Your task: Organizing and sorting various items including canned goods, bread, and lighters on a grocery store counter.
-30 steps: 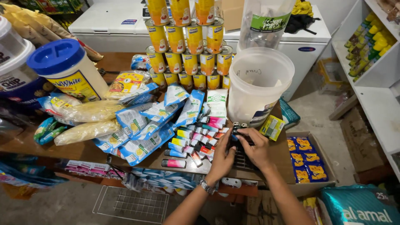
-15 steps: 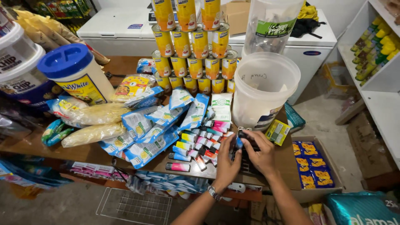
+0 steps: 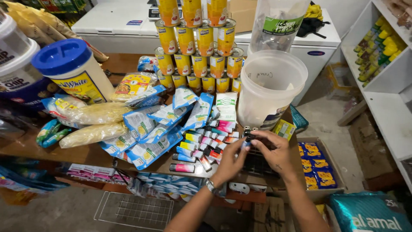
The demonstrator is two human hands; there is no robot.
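Observation:
My left hand (image 3: 228, 160) and my right hand (image 3: 274, 151) meet over the front right of a wooden counter (image 3: 51, 148), fingers pinched together on a small dark lighter-like item (image 3: 248, 138). Under them sits a dark tray of similar small items (image 3: 257, 164). Just left of my hands lie rows of small colourful tubes (image 3: 201, 147). A watch is on my left wrist.
A large translucent plastic tub (image 3: 268, 88) stands behind my hands. Stacked yellow cans (image 3: 199, 47), blue-and-white sachets (image 3: 148, 129), noodle packs (image 3: 92, 114) and a blue-lidded tub (image 3: 73, 71) fill the counter. White freezers (image 3: 111, 21) stand behind, shelves (image 3: 386, 64) at right, boxes (image 3: 317, 167) below.
The view has shifted slightly. My hands stay at the same spot by the tub, fingers working closer together on the small dark item.

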